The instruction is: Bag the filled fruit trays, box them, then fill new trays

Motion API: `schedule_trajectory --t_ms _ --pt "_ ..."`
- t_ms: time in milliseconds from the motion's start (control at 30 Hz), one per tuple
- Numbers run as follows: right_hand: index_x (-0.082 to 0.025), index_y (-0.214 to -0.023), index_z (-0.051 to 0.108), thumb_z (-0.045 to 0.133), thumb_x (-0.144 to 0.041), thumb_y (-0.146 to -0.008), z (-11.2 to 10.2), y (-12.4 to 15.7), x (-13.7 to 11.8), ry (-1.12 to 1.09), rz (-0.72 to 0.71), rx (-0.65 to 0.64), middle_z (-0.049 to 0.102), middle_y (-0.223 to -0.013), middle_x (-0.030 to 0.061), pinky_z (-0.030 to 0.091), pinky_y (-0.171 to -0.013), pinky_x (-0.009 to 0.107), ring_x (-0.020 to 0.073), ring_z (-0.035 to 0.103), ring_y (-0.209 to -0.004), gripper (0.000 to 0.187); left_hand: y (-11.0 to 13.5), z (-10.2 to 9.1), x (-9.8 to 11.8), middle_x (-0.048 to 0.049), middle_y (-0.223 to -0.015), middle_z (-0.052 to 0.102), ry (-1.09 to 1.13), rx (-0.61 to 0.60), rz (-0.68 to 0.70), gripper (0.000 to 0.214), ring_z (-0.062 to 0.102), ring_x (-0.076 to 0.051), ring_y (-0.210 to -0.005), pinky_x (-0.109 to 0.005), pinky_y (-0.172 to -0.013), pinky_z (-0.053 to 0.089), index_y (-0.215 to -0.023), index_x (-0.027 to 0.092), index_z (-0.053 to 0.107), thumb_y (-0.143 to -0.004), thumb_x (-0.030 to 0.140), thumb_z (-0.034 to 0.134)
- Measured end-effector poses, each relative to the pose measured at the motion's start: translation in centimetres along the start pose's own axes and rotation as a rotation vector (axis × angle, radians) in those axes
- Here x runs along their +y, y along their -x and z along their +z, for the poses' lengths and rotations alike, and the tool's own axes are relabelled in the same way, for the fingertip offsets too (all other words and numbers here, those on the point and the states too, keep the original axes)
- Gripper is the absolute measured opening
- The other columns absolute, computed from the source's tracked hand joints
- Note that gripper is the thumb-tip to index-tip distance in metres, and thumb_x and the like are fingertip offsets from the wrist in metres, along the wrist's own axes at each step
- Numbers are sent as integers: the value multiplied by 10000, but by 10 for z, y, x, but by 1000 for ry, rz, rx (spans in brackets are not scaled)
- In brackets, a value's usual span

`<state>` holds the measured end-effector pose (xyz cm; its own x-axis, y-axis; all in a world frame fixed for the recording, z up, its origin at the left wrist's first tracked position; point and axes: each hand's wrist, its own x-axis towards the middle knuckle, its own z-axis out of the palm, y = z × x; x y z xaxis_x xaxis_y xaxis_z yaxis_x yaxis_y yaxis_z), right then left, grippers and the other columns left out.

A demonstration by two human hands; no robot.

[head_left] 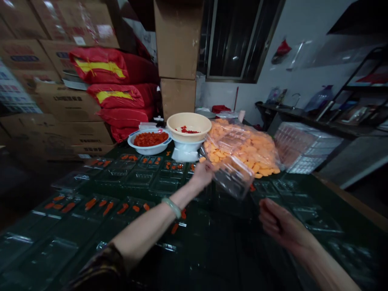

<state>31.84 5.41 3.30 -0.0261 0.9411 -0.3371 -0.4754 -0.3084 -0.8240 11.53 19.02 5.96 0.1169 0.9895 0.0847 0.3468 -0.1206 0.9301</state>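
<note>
My left hand (pixel 203 174), with a pale green bangle on its wrist, is closed on the edge of a clear plastic tray (pixel 234 178). The tray is tilted and blurred, in front of a heap of orange pieces (pixel 257 151) in clear plastic. Over the table's right side, my right hand (pixel 280 222) is curled closed, apart from the tray; its fingers hide whatever may be inside. Rows of clear trays (pixel 142 177) lie on the dark green table, many holding orange-red pieces (pixel 107 207) in their small compartments.
A white basin (pixel 151 152) of red pieces stands at the back, beside a cream bowl (pixel 189 119) on a white support. Stacked clear trays (pixel 306 147) stand back right. Red sacks (pixel 121 66) and cardboard boxes (pixel 178 40) rise behind. A dark counter (pixel 291 111) runs along the right wall.
</note>
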Motion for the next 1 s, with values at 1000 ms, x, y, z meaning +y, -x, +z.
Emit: schedule_trajectory --t_ms 1000 --pt "-124 -696 539 492 -364 -865 40 -174 -21 1279 -101 329 449 -524 -67 331 -406 178 37 370 -400 297 189 -173 -73 -3 -731 608 -383 31 105 159 566 -126 -616 -216 -560 436 -816 184 572 -798 337 535"
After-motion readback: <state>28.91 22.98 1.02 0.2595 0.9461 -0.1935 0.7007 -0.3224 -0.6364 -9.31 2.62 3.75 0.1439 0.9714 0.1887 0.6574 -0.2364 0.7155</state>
